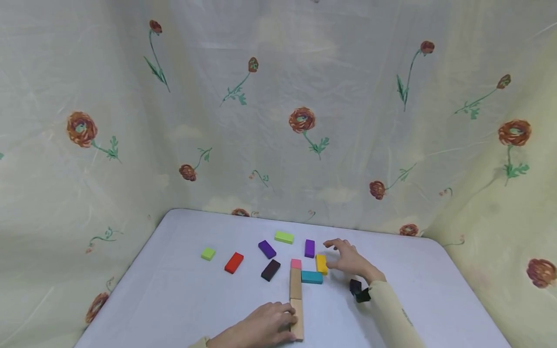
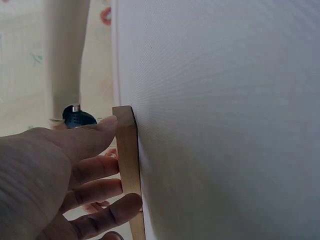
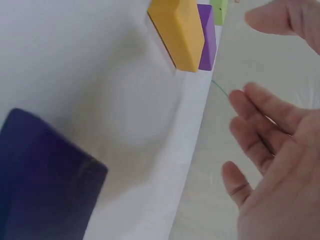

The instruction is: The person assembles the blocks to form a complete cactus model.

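Observation:
My left hand (image 1: 266, 325) rests its fingertips and thumb against the near wooden block (image 1: 298, 333); in the left wrist view the fingers are spread along that block. Beyond it, end to end, lie a second wooden block (image 1: 296, 284) and a small pink block (image 1: 296, 264). A teal block (image 1: 311, 277) juts right from this row. Next to its far right corner stands a yellow block (image 1: 321, 264). Above the table, just right of the yellow block, hovers my right hand (image 1: 351, 261), thumb and fingers apart and holding nothing. A purple block (image 1: 309, 248) lies farther back.
Loose blocks lie left and behind: black (image 1: 271, 270), dark purple (image 1: 267, 249), red (image 1: 234, 262), small green (image 1: 208, 253) and long green (image 1: 284, 237). A dark block (image 3: 47, 180) sits below my right wrist. Flowered cloth (image 1: 278, 145) hangs around the white table (image 1: 187, 299).

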The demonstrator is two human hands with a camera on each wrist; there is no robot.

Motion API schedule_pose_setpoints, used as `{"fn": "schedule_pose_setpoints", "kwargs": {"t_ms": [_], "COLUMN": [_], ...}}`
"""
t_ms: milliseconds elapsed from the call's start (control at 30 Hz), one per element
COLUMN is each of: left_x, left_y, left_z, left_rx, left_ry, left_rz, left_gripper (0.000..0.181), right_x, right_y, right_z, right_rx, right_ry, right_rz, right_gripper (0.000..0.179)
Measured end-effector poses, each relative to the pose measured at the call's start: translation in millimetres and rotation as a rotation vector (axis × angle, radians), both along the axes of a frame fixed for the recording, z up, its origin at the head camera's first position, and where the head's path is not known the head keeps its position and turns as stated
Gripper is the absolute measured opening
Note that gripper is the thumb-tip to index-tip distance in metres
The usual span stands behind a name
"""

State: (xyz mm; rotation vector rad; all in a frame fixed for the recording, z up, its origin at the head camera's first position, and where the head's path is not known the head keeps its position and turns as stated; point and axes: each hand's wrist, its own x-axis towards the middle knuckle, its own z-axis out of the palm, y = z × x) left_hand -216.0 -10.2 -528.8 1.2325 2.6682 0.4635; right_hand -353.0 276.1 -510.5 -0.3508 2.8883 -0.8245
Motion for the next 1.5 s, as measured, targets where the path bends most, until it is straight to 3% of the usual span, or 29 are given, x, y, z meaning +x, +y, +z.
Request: {"fn": "schedule_pose_setpoints", "kwargs": {"t_ms": [100, 333, 700, 1167, 1500], "left_x": [-0.6, -1.6, -2.6, -3.3, -1.8], "left_y": [-0.6, -2.3, -1.2, -1.2, -2.2], "left_z": [-0.6, 0.0, 0.1, 2.1, -0.3], "left_rx": [-0.001, 0.002, 0.002, -0.011, 0.001], "left_ry": [-0.009, -0.011, -0.062, -0.084, -0.077], "left_rz": [0.01, -0.002, 0.009, 0.022, 0.026], "left_gripper": [0.037, 0.037, 0.036, 0.037, 0.037], "right_x": [-4.1, -17.8, -42.2, -52.0, -55.9], "right_y": [-0.6, -8.4, -29.3, -44.9, -41.9], "right_z": [2.6, -0.7, -6.2, -4.5, 2.7], "right_rx": [-0.037, -0.058, 0.017, 0.15, 0.163], "right_ry": [0.033, 0.016, -0.04, -0.011, -0.034], "right_rz": [-0.022, -0.06, -0.046, 0.024, -0.001], "right_gripper": [0.061, 0.064, 0.061, 0.05, 0.048]}}
